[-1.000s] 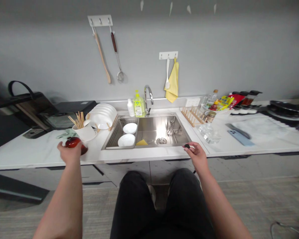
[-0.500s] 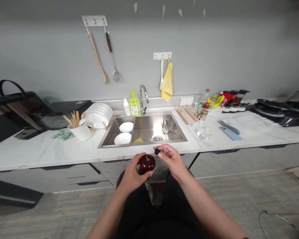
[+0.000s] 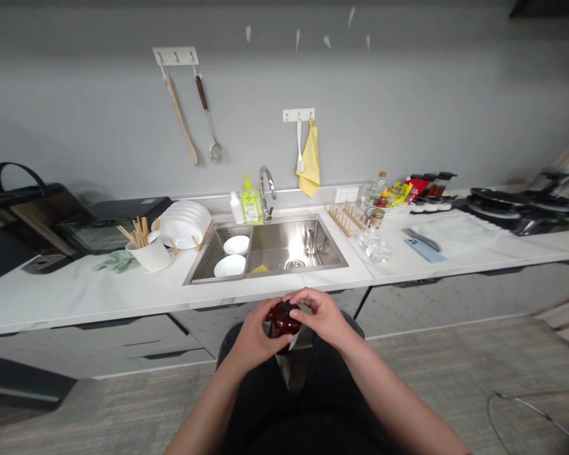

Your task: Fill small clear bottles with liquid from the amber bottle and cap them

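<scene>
My left hand is closed around a glossy dark red bottle, held low in front of my lap, just below the counter's front edge. My right hand curves over the bottle's top, its fingers touching the neck. The small black cap is hidden under those fingers, so its exact position cannot be seen.
Ahead stands a white marble counter with a steel sink holding white bowls. Stacked white plates, a white cup of chopsticks, and a wooden rack stand nearby. Dark trousers lie below my hands.
My hands have drawn closer, and my right hand has moved from beside the bottle's top to over it. The black cap, visible earlier between my right fingers, is now hidden.
</scene>
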A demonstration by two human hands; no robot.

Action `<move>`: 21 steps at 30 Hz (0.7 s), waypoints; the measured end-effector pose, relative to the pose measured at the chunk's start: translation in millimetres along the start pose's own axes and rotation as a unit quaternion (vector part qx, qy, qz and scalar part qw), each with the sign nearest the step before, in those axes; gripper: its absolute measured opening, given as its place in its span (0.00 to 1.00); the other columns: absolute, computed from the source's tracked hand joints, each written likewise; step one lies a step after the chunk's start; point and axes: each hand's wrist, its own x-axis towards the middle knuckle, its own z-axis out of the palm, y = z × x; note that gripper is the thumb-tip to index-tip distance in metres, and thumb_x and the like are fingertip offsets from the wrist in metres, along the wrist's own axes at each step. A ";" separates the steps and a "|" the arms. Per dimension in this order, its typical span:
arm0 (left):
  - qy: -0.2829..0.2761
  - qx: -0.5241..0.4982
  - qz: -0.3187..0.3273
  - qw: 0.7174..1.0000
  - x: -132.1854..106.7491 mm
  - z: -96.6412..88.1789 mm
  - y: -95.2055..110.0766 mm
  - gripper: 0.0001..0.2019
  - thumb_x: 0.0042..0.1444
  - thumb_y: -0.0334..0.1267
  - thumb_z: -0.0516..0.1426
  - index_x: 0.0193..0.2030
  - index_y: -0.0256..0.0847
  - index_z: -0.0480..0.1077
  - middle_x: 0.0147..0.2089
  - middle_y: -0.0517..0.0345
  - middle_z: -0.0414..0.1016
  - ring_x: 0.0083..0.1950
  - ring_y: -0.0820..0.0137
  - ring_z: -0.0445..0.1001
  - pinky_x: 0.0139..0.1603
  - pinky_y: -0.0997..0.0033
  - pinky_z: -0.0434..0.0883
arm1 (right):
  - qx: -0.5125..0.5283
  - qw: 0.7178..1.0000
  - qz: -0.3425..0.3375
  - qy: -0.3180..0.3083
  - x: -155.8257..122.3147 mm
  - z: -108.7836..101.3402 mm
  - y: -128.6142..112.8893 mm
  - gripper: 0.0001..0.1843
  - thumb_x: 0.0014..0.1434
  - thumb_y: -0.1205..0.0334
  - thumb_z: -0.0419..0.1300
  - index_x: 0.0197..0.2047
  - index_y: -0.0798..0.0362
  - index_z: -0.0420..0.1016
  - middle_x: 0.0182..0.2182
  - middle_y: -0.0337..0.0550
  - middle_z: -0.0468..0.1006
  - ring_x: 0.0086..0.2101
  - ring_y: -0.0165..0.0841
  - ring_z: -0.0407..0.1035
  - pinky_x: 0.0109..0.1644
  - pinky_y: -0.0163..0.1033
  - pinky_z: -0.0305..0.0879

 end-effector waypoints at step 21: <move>0.059 -0.114 -0.046 0.991 10.6 13.7 -10.4 0.44 0.53 0.52 0.78 0.74 0.41 0.74 0.70 0.37 0.83 0.68 0.44 0.84 0.67 0.44 0.84 | -0.064 0.996 -0.054 -0.017 3.0 -1.8 -2.0 0.23 0.75 0.40 0.68 0.65 0.42 0.85 0.66 0.49 0.83 0.67 0.48 0.77 0.76 0.57 0.70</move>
